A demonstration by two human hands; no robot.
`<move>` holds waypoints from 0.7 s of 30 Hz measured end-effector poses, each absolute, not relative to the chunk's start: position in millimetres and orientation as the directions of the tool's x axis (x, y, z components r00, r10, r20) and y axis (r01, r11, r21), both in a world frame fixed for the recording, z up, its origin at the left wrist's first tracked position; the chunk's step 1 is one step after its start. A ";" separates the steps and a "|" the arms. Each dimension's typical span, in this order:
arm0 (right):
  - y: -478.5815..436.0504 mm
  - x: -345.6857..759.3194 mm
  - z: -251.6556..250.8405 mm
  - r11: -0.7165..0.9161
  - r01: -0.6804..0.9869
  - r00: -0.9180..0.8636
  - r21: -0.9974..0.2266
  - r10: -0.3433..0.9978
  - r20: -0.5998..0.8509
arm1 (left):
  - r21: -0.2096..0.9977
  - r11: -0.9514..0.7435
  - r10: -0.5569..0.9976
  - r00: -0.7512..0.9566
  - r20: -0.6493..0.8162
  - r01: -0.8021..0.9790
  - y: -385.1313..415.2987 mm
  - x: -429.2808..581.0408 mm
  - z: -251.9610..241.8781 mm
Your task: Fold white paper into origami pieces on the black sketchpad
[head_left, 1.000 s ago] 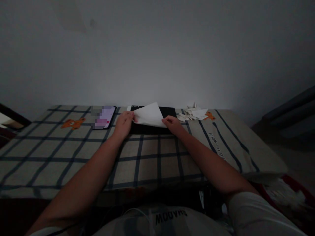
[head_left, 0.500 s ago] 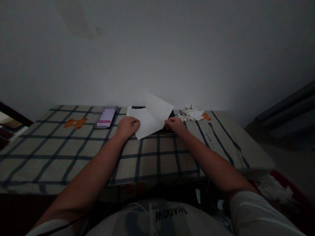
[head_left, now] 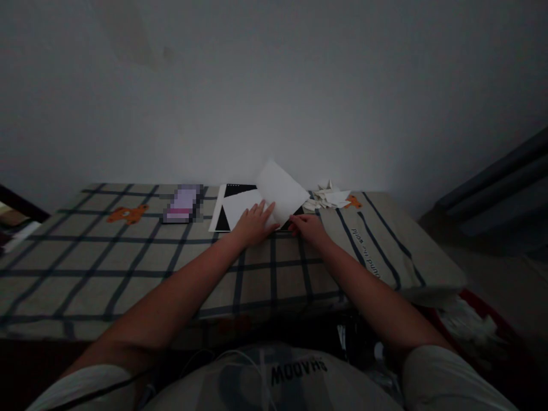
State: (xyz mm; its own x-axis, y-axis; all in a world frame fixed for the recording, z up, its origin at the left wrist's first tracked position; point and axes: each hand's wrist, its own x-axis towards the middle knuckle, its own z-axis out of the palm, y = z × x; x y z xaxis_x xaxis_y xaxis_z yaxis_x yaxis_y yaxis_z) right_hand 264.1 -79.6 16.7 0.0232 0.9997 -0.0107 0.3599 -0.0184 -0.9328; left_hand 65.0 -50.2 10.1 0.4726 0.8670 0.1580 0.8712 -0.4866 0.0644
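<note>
A white sheet of paper [head_left: 280,188] is folded over on itself, its upper flap standing up toward the wall. Under it lies a flat black board or booklet with a white border [head_left: 217,208]; I cannot tell which. My left hand [head_left: 256,224] rests on the paper with fingers apart, pressing near the base of the flap. At the lower right edge of the sheet, my right hand [head_left: 306,226] has thumb and finger pinched together on the paper. Its other fingers are curled in.
A checked cloth [head_left: 171,285] covers the table, which stands against a grey wall [head_left: 274,85]. To the left lies a phone [head_left: 183,204] with a blurred screen. Crumpled paper pieces [head_left: 329,197] are heaped at right. A red bin [head_left: 475,325] with white scraps stands below right.
My left hand has let go of the sheet's left edge and moved right, spreading its fingers on the paper. More of the black surface shows at left. My right hand has shifted slightly.
</note>
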 end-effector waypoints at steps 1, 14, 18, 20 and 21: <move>-84.5 265.8 17.3 0.031 0.376 0.027 -0.926 0.999 0.045 | 0.044 -0.491 0.863 0.479 0.158 0.870 -50.3 64.9 8.2; -55.0 250.2 57.0 0.679 0.668 -0.560 -0.304 0.728 0.395 | -0.019 -0.672 0.739 0.671 0.061 0.741 -53.6 36.8 24.7; -19.0 252.3 35.6 0.572 0.809 -0.558 -0.137 0.820 0.131 | 0.003 -0.683 0.731 0.683 0.014 0.731 -47.4 26.2 34.1; -14.5 252.8 26.6 0.557 0.823 -0.553 -0.111 0.830 0.074 | 0.014 -0.651 0.759 0.651 0.018 0.759 -39.3 23.0 36.3; -14.6 252.9 23.5 0.552 0.827 -0.548 -0.109 0.834 0.070 | 0.015 -0.635 0.772 0.635 0.030 0.772 -33.9 22.1 36.3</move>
